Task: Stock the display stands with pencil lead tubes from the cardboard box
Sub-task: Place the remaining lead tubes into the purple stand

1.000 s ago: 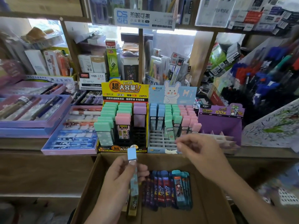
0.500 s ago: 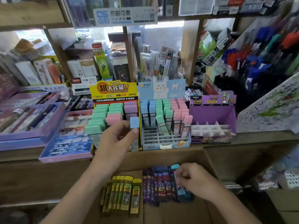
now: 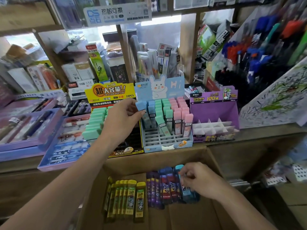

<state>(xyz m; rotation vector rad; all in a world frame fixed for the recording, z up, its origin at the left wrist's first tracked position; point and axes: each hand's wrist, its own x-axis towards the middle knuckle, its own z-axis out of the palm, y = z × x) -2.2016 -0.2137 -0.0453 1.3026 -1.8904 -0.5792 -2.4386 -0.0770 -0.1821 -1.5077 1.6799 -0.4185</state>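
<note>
Head view: my left hand (image 3: 123,118) pinches a blue-capped tube (image 3: 141,105) at the rabbit stand (image 3: 166,143), whose front slots are unfilled; my right hand (image 3: 199,180) grips a teal tube (image 3: 187,191) in the cardboard box (image 3: 149,160). The purple stand (image 3: 214,113) holds none, so I judge much is left.

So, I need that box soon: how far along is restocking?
Partly done: the bunny stand holds pastel tubes, front slots empty. In hand: the left hand holds a blue-capped tube at it; the right hand pinches a teal tube in the cardboard box. Left: yellow tubes, purple tubes, and the empty purple stand.
</note>
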